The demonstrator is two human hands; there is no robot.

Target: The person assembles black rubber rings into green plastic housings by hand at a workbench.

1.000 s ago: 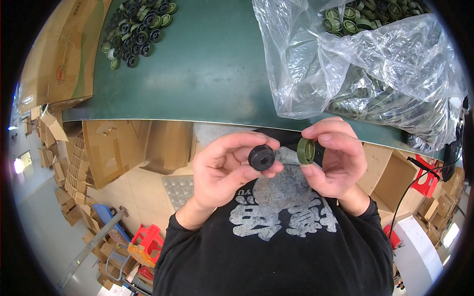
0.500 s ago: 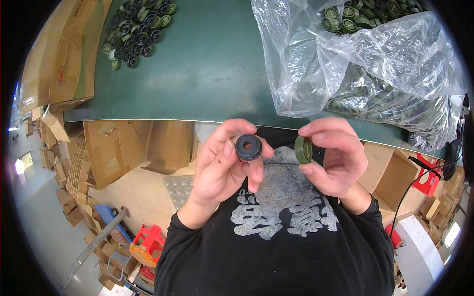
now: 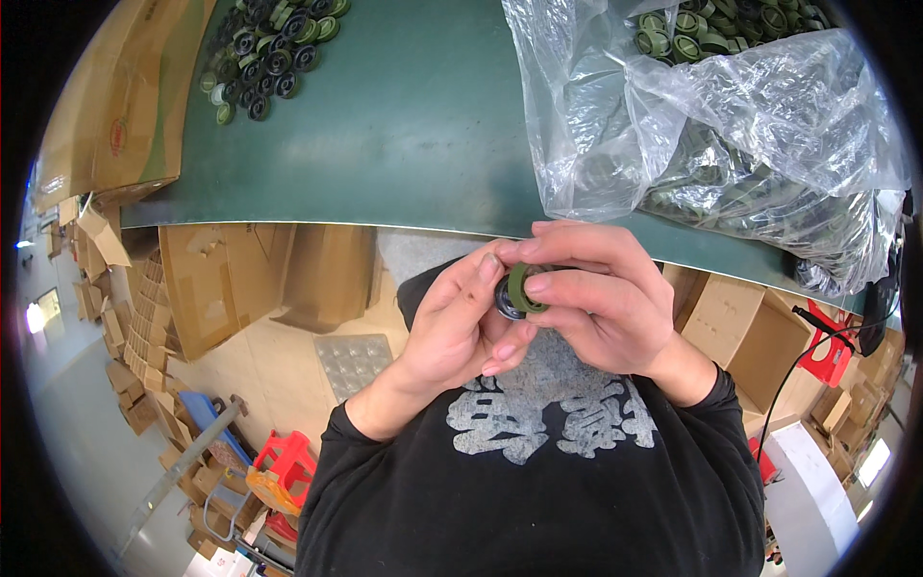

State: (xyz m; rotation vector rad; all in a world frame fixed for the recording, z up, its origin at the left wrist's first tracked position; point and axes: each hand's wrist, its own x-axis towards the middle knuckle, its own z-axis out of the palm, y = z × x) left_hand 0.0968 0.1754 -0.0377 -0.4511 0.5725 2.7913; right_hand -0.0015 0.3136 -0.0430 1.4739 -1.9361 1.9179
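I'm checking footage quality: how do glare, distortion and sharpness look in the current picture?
Head view: bright glints on the crinkled clear plastic bag, softer sheen on the smooth dark-green tabletop; head view: the tabletop's near edge bows, corners go black; head view: the narrow green ring looks fairly clear, though the right hand partly covers it.

We look thru 1 head-worn fisheye cam (L of 2), facing down, upright: left hand (image 3: 444, 332) & right hand (image 3: 615, 300) close, approx. mid-frame, black shirt (image 3: 538, 505) at btm, green tabletop (image 3: 413, 144) up top, straight edges bowing near rim.
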